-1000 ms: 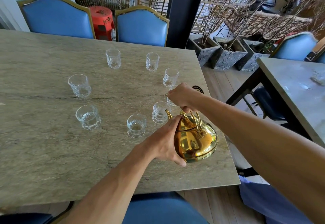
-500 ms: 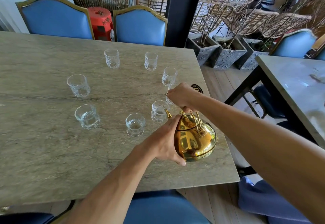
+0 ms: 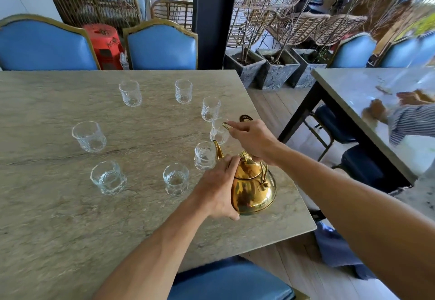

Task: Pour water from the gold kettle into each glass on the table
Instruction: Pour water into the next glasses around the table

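**Kettle braced in both hands, pour not yet under way**

Head view: The gold kettle [image 3: 253,189] stands upright on the table [image 3: 70,217], near its front right corner. No tilt is evident. The right hand [image 3: 255,141] is over the kettle with its fingers curled round the raised handle [image 3: 263,173]. A gold loop shows past the fingertips, and that grip is judged to be the lifting hold. The left hand [image 3: 219,191] lies flat against the kettle's near side. Its fingers are fairly straight and reach up towards the lid knob [image 3: 244,155], probably to steady the body and keep the lid seated once the kettle tips.

The spout [image 3: 217,149] points away from the person and sits just beside the nearest glass [image 3: 204,156]. This suggests that glass, or the one behind it, is the intended target. Eight glasses [image 3: 130,92] stand in a loose ring on the table, all upright and well apart from one another. Whether any of them holds water cannot be told. The kettle's place at the ring's right edge keeps the nearer glasses within a short swing of the spout.
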A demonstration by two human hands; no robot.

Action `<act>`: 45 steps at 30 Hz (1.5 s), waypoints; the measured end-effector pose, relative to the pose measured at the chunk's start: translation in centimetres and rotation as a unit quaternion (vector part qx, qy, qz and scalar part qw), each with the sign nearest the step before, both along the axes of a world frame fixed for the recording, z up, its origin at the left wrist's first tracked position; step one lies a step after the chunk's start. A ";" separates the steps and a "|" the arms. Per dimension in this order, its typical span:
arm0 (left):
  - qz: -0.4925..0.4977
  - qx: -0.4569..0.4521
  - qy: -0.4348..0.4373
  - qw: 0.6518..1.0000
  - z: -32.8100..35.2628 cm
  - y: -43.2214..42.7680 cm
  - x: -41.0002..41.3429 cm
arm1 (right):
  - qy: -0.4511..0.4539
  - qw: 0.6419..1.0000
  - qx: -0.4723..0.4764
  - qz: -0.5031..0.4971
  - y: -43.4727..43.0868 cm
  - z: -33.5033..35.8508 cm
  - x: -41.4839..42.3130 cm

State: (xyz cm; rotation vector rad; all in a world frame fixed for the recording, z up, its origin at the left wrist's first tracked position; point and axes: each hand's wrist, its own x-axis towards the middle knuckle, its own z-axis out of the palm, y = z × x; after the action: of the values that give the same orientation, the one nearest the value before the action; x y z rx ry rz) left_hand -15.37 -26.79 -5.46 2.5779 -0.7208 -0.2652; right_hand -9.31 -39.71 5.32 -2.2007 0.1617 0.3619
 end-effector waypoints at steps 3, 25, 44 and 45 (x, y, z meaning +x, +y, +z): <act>-0.007 0.015 -0.017 1.000 0.2 -0.1 0.4 | -0.026 1.000 -0.010 -0.007 -0.3 0.5 -0.4; 0.079 0.007 -0.009 0.997 1.7 -6.7 4.4 | -0.064 0.995 0.007 0.076 -6.0 1.5 5.1; 0.196 -0.093 0.046 0.975 -1.4 -12.8 9.3 | -0.002 0.980 -0.046 0.193 -8.4 -0.7 13.7; 0.200 -0.098 0.047 0.974 -1.5 -12.8 9.4 | 0.001 0.980 -0.048 0.193 -8.3 -0.8 13.9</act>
State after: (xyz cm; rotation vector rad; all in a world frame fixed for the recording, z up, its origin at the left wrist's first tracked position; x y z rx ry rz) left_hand -5.96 -39.57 -6.97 2.4339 -0.1729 -0.1747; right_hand 4.63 -47.97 4.55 -2.3248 -0.2582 0.5805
